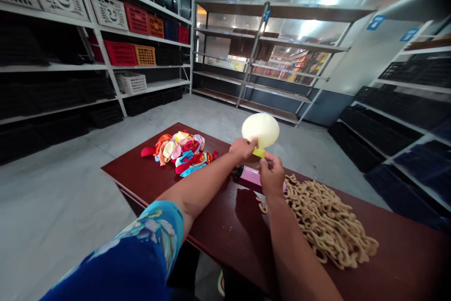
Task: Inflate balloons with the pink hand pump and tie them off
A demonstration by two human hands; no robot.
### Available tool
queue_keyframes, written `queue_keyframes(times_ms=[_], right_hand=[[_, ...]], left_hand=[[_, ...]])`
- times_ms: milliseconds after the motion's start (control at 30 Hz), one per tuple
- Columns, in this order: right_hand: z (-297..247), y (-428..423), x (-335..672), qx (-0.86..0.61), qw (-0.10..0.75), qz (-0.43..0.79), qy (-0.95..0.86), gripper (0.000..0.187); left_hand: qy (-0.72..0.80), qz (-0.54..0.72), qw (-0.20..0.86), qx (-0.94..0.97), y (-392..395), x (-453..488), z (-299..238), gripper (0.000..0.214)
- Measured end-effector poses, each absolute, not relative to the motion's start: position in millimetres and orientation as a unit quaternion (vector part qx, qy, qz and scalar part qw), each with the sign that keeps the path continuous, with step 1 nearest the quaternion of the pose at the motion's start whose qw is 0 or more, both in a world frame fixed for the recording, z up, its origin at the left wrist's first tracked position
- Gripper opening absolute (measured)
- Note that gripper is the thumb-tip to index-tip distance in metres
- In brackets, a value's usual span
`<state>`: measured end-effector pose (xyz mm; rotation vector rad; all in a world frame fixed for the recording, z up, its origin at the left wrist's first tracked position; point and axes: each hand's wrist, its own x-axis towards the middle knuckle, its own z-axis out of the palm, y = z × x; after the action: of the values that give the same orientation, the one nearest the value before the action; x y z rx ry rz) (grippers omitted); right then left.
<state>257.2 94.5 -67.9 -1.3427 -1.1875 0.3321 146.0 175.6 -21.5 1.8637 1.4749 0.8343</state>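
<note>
A pale yellow inflated balloon is held up over the dark red table. My left hand pinches the balloon's neck just under the round body. My right hand is closed below it, fingers pinched at the yellow neck end. Under both hands lies a pink pump-like object on the table. A heap of beige hook-shaped clips lies right of my right wrist.
A pile of uninflated coloured balloons lies at the table's far left corner. Shelving with red, orange and white crates lines the left wall, empty racks stand at the back, dark crates at the right. Grey floor surrounds the table.
</note>
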Motion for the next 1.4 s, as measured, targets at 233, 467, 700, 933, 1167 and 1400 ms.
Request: queue_keyframes(times_ms=[233,467,700,933,1167,1400], right_hand=[[-63,92,257,-0.590,0.526,0.035,-0.611,0.024],[-65,86,269,-0.637,0.242,0.017,-0.732,0.041],[-62,82,277,-0.702,0.076,0.032,-0.708,0.056],[-65,84,279,-0.709,0.110,0.018,-0.697,0.043],[-54,85,277,-0.732,0.181,0.003,-0.657,0.048],[-50,83,272,-0.725,0.185,0.010,-0.663,0.048]], left_hand=[[0.625,0.242,0.214,0.711,203,72,-37,0.022],[0.644,0.198,0.238,0.700,202,32,-56,0.010],[0.629,0.218,0.296,0.685,190,27,-63,0.012],[0.596,0.350,0.341,0.637,185,14,-44,0.007],[0.552,0.488,0.447,0.508,192,13,-30,0.009],[0.530,0.543,0.531,0.377,185,20,-48,0.008]])
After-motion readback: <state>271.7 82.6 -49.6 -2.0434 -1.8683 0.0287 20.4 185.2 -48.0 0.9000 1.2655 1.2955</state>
